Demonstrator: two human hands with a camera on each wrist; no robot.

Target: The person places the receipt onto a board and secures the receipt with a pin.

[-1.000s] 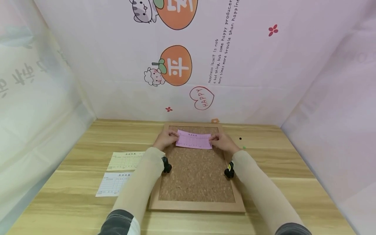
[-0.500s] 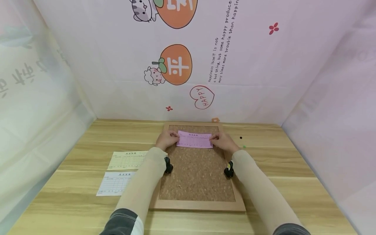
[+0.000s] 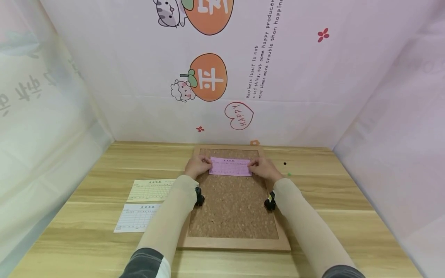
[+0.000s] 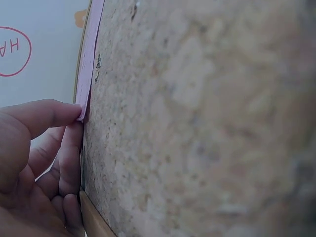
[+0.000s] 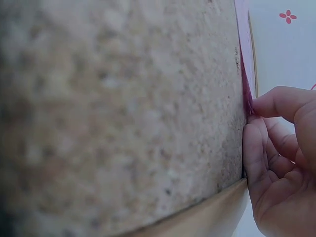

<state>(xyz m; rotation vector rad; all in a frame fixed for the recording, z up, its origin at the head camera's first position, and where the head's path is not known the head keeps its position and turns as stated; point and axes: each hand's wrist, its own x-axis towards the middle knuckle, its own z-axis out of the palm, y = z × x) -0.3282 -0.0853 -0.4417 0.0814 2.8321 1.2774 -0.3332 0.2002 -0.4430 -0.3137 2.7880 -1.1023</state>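
Observation:
A pink printed form slip point(image 3: 230, 166) lies across the upper part of a wood-framed cork board point(image 3: 233, 208). At its left end my left hand point(image 3: 197, 166) pinches the paper between thumb and fingers. My right hand point(image 3: 263, 167) pinches the opposite end the same way. In the left wrist view, the slip's corner point(image 4: 85, 79) sits between the thumb and fingertips, close over the cork. The right wrist view shows the slip's other end point(image 5: 245, 59) held at the thumb tip, with the fingers resting against the board.
Left of the board lie a yellow form slip point(image 3: 149, 190) and a white form slip point(image 3: 133, 218), partly covered by the left sleeve. A small black dot point(image 3: 285, 163) and a green one point(image 3: 289, 174) lie on the table to the right. A printed curtain point(image 3: 295, 116) stands behind.
Both hands keep their pinch on the pink slip. The slip and left hand have shifted very slightly to the right; the paper looks flatter against the board.

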